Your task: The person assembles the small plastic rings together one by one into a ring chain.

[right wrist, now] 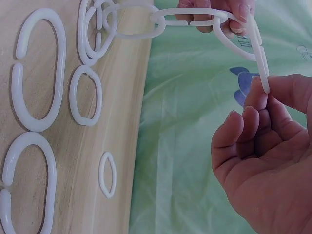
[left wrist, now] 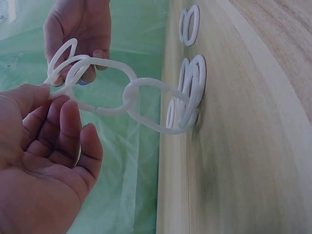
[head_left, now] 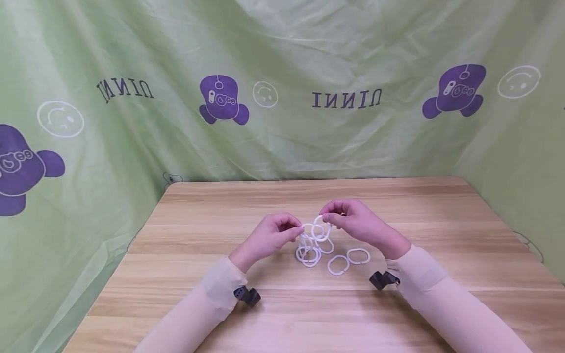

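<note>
My left hand (head_left: 267,238) pinches a white plastic chain link (left wrist: 56,92) between thumb and fingertips. From it a chain of joined oval links (left wrist: 112,62) hangs down, its lower links (left wrist: 201,80) resting on the tabletop. Just to the right and slightly higher, my right hand (head_left: 359,223) grips the end of another white link (right wrist: 265,80) between thumb and index finger. That link meets the left hand's link in the right wrist view; whether the two are hooked together I cannot tell. Each link seen close has a small gap in its side.
Loose white links (right wrist: 62,73) lie flat on the wooden table (head_left: 185,294), near the right wrist. Another link (right wrist: 101,175) lies farther back. Green cloth (head_left: 282,147) with purple prints hangs behind the table. Black wrist cameras (head_left: 247,296) sit below both sleeves.
</note>
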Demonstrator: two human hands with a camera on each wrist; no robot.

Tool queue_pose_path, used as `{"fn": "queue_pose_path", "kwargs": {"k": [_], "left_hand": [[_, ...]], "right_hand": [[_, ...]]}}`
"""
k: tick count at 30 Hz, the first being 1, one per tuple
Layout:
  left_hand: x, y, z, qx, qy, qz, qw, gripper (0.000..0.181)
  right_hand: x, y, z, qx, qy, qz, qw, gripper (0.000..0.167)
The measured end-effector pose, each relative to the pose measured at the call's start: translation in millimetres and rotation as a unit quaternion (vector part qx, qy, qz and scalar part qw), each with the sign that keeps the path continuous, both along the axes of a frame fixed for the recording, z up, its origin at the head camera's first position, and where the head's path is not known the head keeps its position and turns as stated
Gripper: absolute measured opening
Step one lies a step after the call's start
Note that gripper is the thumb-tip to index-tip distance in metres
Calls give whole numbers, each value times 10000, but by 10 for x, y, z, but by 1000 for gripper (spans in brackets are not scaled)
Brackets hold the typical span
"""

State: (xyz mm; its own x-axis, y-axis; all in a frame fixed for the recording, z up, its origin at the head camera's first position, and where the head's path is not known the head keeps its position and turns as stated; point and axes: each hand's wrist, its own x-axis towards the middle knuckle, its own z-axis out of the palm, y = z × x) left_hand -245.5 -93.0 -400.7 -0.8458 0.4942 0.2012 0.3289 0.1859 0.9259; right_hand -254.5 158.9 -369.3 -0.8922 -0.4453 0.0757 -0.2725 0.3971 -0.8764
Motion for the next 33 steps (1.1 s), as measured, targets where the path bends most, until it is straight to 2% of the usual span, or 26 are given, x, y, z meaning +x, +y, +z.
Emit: {"fn": "queue_pose_path", "kwargs": {"k": [7, 13, 25, 33], "left_hand": [[6, -3, 3, -2, 83, -67, 9999, 11], [2, 4, -12, -6, 189, -64, 9998, 11], [21, 12, 3, -121, 142, 66, 9998, 10], [31, 17, 41, -27, 201, -241, 9995, 12]], "right_hand": [[-2, -20, -6, 44, 215, 13, 9998, 13], [8, -40, -13, 79, 320, -16, 9995, 15], [19, -72, -37, 192, 435, -95, 9988, 13], [46, -89, -31, 193, 368, -123, 9991, 13]]}}
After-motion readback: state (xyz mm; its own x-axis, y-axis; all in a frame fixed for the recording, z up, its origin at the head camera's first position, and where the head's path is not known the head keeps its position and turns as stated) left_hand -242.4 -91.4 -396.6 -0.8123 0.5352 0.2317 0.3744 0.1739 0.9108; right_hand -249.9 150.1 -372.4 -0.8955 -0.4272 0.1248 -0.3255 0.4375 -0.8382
